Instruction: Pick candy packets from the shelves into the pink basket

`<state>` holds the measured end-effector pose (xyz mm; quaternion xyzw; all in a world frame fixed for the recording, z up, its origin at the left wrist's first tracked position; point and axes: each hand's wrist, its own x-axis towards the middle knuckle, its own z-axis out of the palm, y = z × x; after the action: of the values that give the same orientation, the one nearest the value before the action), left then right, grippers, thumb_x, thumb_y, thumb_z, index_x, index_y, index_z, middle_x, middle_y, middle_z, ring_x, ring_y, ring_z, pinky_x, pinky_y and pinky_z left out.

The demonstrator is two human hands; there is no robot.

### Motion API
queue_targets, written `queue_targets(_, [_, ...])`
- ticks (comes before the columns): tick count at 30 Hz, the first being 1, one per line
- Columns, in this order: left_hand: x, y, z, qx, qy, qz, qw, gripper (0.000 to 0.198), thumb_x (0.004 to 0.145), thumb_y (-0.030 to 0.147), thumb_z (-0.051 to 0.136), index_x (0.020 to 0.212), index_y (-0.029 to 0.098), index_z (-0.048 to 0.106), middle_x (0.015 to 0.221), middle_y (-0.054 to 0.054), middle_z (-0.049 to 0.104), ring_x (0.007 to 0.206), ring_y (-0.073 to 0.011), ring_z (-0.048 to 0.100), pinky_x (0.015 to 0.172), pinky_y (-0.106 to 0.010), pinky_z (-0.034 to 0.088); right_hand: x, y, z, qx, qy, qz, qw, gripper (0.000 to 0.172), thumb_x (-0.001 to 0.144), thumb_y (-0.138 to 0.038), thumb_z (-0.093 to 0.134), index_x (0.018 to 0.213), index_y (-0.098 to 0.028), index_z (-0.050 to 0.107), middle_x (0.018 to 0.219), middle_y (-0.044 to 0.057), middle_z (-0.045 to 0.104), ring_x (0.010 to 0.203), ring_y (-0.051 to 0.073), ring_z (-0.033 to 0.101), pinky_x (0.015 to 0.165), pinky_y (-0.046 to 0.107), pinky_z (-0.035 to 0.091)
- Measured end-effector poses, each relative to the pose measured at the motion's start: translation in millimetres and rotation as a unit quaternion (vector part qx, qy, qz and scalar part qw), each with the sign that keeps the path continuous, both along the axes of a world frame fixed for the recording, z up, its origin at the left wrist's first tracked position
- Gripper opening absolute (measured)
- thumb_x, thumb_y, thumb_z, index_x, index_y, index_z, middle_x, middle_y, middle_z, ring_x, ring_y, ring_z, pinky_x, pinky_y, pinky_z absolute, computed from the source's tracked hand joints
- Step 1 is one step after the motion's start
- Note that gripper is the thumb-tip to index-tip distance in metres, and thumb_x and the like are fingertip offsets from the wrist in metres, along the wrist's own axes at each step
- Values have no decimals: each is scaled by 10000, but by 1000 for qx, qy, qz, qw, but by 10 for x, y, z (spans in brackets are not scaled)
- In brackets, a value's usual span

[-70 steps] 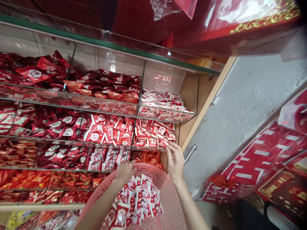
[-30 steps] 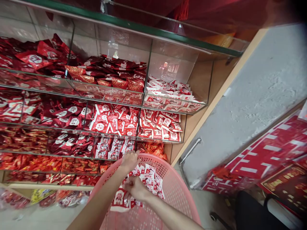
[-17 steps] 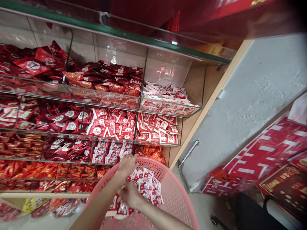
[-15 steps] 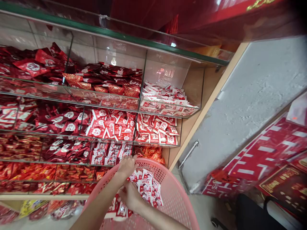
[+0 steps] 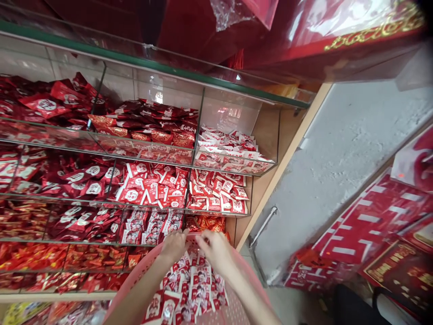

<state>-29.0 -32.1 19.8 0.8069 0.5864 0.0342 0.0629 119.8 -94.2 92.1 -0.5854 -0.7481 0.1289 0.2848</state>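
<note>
"How are the hands?"
"The left hand (image 5: 174, 246) is curled over the rim of the basket (image 5: 237, 309), round and pink, in perforated plastic. The right hand (image 5: 218, 253) is half-bent at the far rim; whether it grips anything, one can't tell."
"And the packets (image 5: 201, 282)?"
"Flat, glossy, red and white, heaped inside the basket, just before the glass shelves (image 5: 169, 70)."

Left fingers (image 5: 182, 234) and right fingers (image 5: 209, 238) at the rim of a pink basket (image 5: 131, 280), packets (image 5: 199, 285) inside, shelves (image 5: 162, 67) beyond
</note>
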Motion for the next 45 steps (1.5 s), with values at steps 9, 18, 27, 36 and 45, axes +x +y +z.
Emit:
queue_targets(9, [-3,0,33,-12,-2,7,1000,363,858,324,372,1127,157,549,1051,-133,656,1001,-267,591,872,-389,429,434,269,380,173,47,-53,982,219,892,-321,439,874,-188,613,842,35,651,666,136,581,620,228,405])
queue_targets(18, [-25,-32,21,-3,-6,7,1000,360,849,311,390,1136,161,546,1054,-127,653,1024,-261,583,899,-375,416,271,596,441,270,-59,-17,961,181,911,-234,409,921,-179,581,957,81,589,887,186,552,789,295,431])
queue_targets(27, [-15,0,-36,-6,-5,14,1000,380,846,316,380,1157,163,535,1080,-131,647,1030,-266,575,891,-393,415,391,722,433,243,184,4,952,224,913,-318,426,816,-173,567,791,29,602,737,138,549,699,250,407])
queue_targets(36, [-8,-17,-20,-11,-12,23,1000,380,858,336,375,1158,165,534,1047,-125,656,1019,-255,580,888,-375,415,408,631,454,146,412,47,898,207,820,-376,577,786,-172,579,709,1,621,674,125,568,689,259,447])
queue_targets(45, [-15,-31,47,-15,-7,15,1000,370,847,309,402,1164,164,529,1051,-138,664,1004,-260,598,836,-366,449,371,-6,389,-55,422,71,902,215,762,-376,613,729,-179,533,601,-7,643,584,131,619,619,260,489])
